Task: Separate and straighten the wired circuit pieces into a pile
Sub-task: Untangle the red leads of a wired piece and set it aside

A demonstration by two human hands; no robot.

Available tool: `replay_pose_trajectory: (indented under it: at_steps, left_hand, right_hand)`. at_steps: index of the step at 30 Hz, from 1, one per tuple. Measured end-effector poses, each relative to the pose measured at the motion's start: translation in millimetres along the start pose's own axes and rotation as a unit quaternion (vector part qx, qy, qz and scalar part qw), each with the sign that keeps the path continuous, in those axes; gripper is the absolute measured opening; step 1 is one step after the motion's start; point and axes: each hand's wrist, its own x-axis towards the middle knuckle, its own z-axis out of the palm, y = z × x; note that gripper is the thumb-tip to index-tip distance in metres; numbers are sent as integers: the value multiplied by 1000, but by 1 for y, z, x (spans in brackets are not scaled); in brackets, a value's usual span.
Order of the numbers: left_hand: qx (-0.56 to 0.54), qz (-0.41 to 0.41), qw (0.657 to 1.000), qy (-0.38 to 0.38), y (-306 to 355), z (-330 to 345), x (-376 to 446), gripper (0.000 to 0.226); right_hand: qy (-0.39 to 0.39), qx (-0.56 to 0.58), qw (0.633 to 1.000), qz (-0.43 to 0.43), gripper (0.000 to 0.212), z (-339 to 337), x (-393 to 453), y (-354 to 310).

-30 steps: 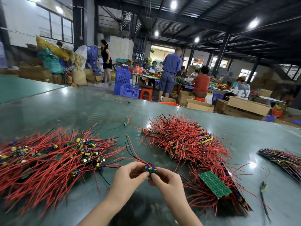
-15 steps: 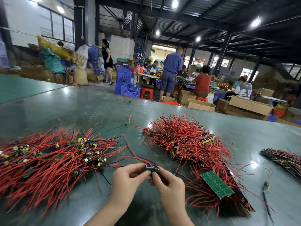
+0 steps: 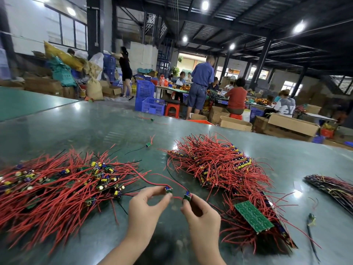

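Pulled apart since a moment ago, two small circuit pieces now sit separately: one (image 3: 168,189) pinched in the left hand (image 3: 142,211), the other (image 3: 187,196) in the right hand (image 3: 202,217), above the green table (image 3: 95,129) between the left pile (image 3: 57,188) and right pile (image 3: 219,165).
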Motion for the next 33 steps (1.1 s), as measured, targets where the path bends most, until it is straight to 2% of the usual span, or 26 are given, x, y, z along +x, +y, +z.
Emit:
replay_pose_trajectory:
  at_steps: [2,5,8,12,13,15,17,18,19,21,23,27,29,31,32,33]
  left_hand:
    - [40,-2,999,27,-3,-4,9,18]
    - [185,12,983,-4,-12,-11,19,19]
    - [350,-4,936,-34,-22,-11,20,24]
    - [469,-4,881,-54,-24,-13,17,32]
    - [454,18,890,-40,-24,-13,17,31]
    - [326,60,943,-16,-18,-10,15,22]
    - [133,19,989,-64,-6,-5,12,22]
    - [46,-24,994,-99,1,-2,9,26]
    - [10,-39,993,-113,5,0,5,25]
    - [93,37,989,-106,7,2,1,16]
    - [203,115,968,-91,3,0,-2,30]
    - [339,147,923,-107,8,-2,-5,54]
    - [292,139,937,-130,10,-2,-6,54]
    - [163,128,965,-158,13,-3,-5,25]
    - [112,128,972,-164,14,-2,-6,17]
    - [94,137,973,-159,16,-2,-7,23]
  right_hand:
    - [-1,19,1000,16,26,-4,5,0]
    - [1,50,998,44,26,-7,10,1]
    - [16,75,995,60,15,-9,13,1]
    - [50,126,988,69,14,-14,18,3]
    - [55,138,986,70,13,-15,19,4]
    - [48,165,982,74,13,-14,20,5]
    - [28,198,977,72,17,-12,20,5]
    - [19,215,974,72,19,-10,20,5]
    - [10,231,970,71,21,-9,20,6]
    - [-12,243,968,63,24,-8,20,6]
    - [-41,212,975,42,26,-8,19,6]
    - [-108,88,990,-32,28,-7,15,6]
    - [-130,46,988,-68,30,-7,14,5]
    - [-146,29,985,-84,31,-6,13,6]
    - [-152,26,984,-84,31,-5,12,6]
    - [-156,25,984,-83,31,-5,11,7]
